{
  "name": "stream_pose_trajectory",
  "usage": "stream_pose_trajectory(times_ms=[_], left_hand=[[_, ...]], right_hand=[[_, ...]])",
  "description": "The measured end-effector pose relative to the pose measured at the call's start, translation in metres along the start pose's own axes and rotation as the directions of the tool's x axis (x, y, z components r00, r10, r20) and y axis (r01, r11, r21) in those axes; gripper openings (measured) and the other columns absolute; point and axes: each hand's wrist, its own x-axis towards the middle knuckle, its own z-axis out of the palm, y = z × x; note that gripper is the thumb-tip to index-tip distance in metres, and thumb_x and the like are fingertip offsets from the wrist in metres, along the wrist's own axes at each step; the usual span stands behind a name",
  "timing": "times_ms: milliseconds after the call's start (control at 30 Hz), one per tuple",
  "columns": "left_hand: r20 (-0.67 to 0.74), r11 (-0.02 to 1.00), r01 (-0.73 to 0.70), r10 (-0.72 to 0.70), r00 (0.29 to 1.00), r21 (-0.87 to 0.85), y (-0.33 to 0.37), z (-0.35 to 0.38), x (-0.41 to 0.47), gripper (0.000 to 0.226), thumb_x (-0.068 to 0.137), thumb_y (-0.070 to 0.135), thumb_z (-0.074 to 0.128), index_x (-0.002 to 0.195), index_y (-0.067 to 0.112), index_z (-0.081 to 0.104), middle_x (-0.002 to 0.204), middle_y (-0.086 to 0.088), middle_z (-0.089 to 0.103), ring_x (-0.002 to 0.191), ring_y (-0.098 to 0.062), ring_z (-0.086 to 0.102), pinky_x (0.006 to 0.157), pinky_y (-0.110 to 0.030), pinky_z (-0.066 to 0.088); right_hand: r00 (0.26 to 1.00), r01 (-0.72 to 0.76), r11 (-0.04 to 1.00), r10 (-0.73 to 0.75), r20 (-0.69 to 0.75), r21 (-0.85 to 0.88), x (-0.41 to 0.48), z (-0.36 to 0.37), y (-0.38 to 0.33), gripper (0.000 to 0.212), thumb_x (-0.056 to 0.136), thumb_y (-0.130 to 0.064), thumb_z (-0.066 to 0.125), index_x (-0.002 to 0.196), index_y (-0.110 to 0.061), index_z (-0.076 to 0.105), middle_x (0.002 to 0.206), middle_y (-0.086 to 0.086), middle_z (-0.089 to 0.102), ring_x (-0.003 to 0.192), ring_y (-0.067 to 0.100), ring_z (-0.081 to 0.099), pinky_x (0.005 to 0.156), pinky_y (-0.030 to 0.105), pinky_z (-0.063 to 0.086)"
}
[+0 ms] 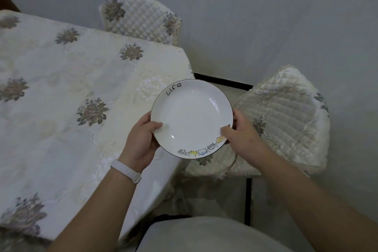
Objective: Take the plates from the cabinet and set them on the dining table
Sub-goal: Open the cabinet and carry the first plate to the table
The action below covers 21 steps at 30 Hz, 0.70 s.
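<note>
At frame centre, just right of the worktop edge, one white plate is held face up in both grips. It overlaps the worktop's right corner in view and sits between that corner and the chair at 3 o'clock.

Left grip: closed on the plate rim at the plate's 8 o'clock, thumb flat on the top face, fingers curled under. White wristband on that wrist.

Right grip: closed on the rim at the plate's 4 o'clock, thumb on top, fingers under and out of sight. The thumb covers the end of the printed row.

Plate details: thin dark edge line, "Life" lettered at its 11 o'clock, a row of small cartoon cats along the rim at 5 to 6 o'clock. Nothing on it. Whether its underside touches the cloth, cannot tell.

The worktop fills the left half from 7 to 11 o'clock, under a cream tablecloth with dark flower patches.

Far chair at 12 o'clock, quilted cover, pushed against the worktop's far edge. Near chair at 3 o'clock, same quilted cover, just beside the right grip.

Grey wall behind, from 12 to 3 o'clock.
</note>
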Motion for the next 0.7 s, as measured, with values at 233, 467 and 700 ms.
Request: stream_pose_trajectory(times_ms=[233,467,700], left_hand=[[0.023,1.000,0.006,-0.006,1.000,-0.009,0.024,-0.014,0.039,0.043,0.088,-0.004,0.046,0.117,0.019,0.066,0.107,-0.007,0.071,0.091,-0.026,0.065,0.076,-0.038,0.051],[-0.082,0.997,-0.019,0.013,0.997,-0.073,0.034,-0.040,0.056,0.044,0.087,-0.005,0.045,0.118,0.019,0.067,0.109,-0.007,0.072,0.092,-0.026,0.065,0.074,-0.037,0.054],[-0.246,0.999,-0.040,0.035,0.969,-0.016,0.035,-0.052,0.070,0.044,0.087,-0.006,0.045,0.114,0.021,0.068,0.102,-0.006,0.074,0.089,-0.025,0.066,0.064,-0.034,0.055]], right_hand=[[1.000,-0.001,1.000,0.001,-0.001,-0.032,0.037,0.017,-0.016,0.047,0.091,-0.008,0.053,0.127,-0.038,0.051,0.108,0.003,0.067,0.096,0.029,0.067,0.079,0.048,0.060],[0.993,0.012,0.997,-0.002,0.115,-0.079,0.083,0.044,-0.031,0.046,0.085,-0.012,0.055,0.108,-0.052,0.056,0.103,0.000,0.069,0.095,0.028,0.068,0.081,0.054,0.058],[0.964,0.046,0.992,-0.013,0.266,-0.118,0.137,0.062,-0.035,0.041,0.089,-0.006,0.054,0.121,-0.032,0.054,0.103,0.002,0.069,0.092,0.028,0.067,0.077,0.045,0.060]])
